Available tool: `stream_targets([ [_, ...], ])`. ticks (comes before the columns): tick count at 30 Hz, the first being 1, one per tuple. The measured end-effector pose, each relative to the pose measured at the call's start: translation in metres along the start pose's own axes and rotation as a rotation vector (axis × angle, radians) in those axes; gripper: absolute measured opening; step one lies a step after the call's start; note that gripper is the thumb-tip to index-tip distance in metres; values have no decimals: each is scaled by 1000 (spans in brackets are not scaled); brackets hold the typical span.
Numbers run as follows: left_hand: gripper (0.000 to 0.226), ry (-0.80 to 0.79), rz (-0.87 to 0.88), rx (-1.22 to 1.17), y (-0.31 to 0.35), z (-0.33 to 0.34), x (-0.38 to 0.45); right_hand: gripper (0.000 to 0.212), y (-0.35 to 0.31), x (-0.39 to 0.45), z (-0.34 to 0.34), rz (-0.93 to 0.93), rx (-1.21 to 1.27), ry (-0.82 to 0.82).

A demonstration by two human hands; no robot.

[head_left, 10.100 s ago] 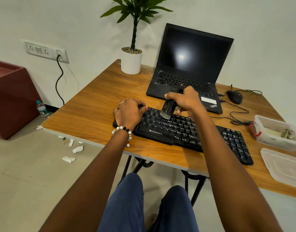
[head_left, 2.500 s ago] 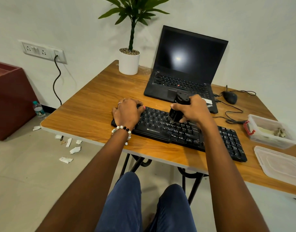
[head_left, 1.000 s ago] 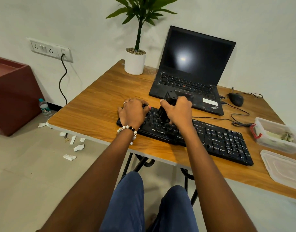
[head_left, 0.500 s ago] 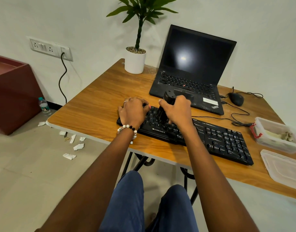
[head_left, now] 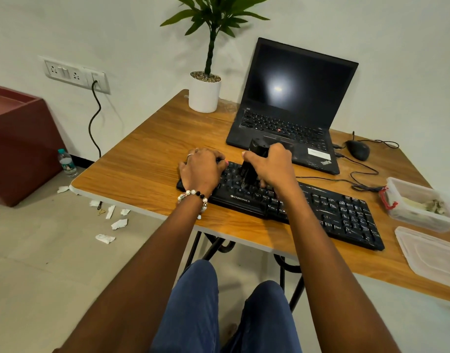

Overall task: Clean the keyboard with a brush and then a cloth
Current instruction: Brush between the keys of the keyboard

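Observation:
A black keyboard (head_left: 333,212) lies slantwise on the wooden table (head_left: 147,174), dust specks showing on its right half. My left hand (head_left: 201,169) grips the keyboard's left end, fingers curled over its far edge. My right hand (head_left: 272,166) holds a black brush (head_left: 249,171) upright, bristles down on the keys of the left-middle part. No cloth is in view.
An open black laptop (head_left: 287,118) stands just behind the keyboard. A potted plant (head_left: 205,94) sits at the back, a wired mouse (head_left: 358,150) at the right. A clear plastic box (head_left: 420,205) and its lid (head_left: 432,256) lie at the right edge. Paper scraps (head_left: 112,220) litter the floor.
My right hand and the brush have shifted left along the keyboard since 2.5 s ago, from the middle toward my left hand. My left hand has kept its hold.

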State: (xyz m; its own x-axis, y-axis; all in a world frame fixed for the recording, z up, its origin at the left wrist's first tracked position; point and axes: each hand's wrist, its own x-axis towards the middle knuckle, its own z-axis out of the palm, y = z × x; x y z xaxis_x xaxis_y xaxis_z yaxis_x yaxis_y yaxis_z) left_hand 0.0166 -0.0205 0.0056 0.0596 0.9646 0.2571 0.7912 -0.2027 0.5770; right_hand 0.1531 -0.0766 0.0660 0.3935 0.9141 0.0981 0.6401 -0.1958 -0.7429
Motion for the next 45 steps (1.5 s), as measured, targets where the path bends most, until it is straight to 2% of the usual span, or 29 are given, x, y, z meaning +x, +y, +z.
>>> stream_targets([
  [3, 22, 0, -7, -11, -3, 1, 0, 27, -4, 5, -14, 71, 113, -160],
  [4, 22, -1, -10, -13, -3, 1, 0, 28, -2, 6, -17, 76, 146, -139],
  [6, 22, -3, -14, -12, -2, 0, -1, 31, 2, 7, -18, 58, 169, 4],
  [9, 22, 1, -8, -7, -1, -1, -1, 34, 7, 7, -10, -21, 81, 143],
  [12, 22, 3, -7, -2, -2, 0, -1, 33, 11, 1, 1, -71, 3, 109],
  [18, 22, 4, -18, -2, -2, 1, 0, 26, -5, 0, -21, 49, -14, -100],
  [21, 22, 2, -16, -1, -2, 1, 1, 33, -4, 5, -20, 32, 44, 3],
  [24, 22, -1, -13, 6, -2, 0, 1, 37, 4, 4, -7, -33, -10, 108],
  [28, 22, 2, -9, 1, -3, 2, 1, 32, 8, -4, -3, -36, -76, 57],
  [32, 22, -2, -18, -15, -3, 2, 1, 26, 1, -4, -23, 57, 45, -140],
  [33, 22, -5, -19, -18, -3, 1, 1, 28, 1, -2, -26, 69, 96, -138],
  [35, 21, -13, -22, -21, -2, 0, 1, 34, 6, 1, -26, 60, 149, -13],
  [38, 20, -18, -20, -15, -2, -2, 0, 36, 13, 3, -17, -1, 80, 147],
  [41, 21, -14, -14, -14, -2, -1, 0, 30, 18, -1, -10, -56, -15, 135],
  [45, 22, -8, -20, -8, -1, -2, -1, 30, 14, -2, -19, 11, -85, 29],
])
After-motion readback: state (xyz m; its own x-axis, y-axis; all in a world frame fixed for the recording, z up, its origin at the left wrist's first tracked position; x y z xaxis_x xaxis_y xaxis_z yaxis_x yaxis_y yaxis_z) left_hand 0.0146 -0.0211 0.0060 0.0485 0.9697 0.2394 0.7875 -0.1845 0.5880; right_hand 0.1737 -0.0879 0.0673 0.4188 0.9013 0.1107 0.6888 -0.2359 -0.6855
